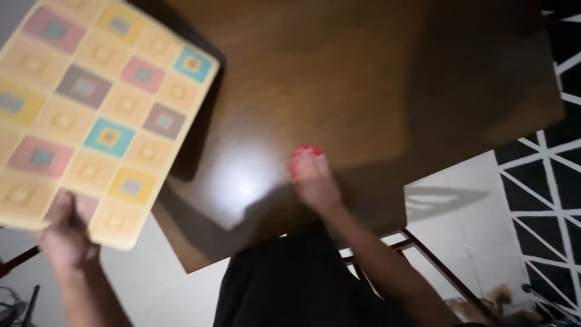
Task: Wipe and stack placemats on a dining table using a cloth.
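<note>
Dark brown wooden table (363, 79) is catching a bright glare near its front edge. Black rug with white line pattern (544, 194) is lying on pale floor (460, 206). Metal frame bars (436, 260) are showing under the table.

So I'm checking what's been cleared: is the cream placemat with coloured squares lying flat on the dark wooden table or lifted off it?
Lifted. The left hand grips the placemat by one edge, its shadow falling on the table.

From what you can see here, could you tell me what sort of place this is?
Probably a room in a home: a dark wooden table stands on pale floor tiles, beside a black rug with white lines. The left hand holds a patterned placemat.
</note>
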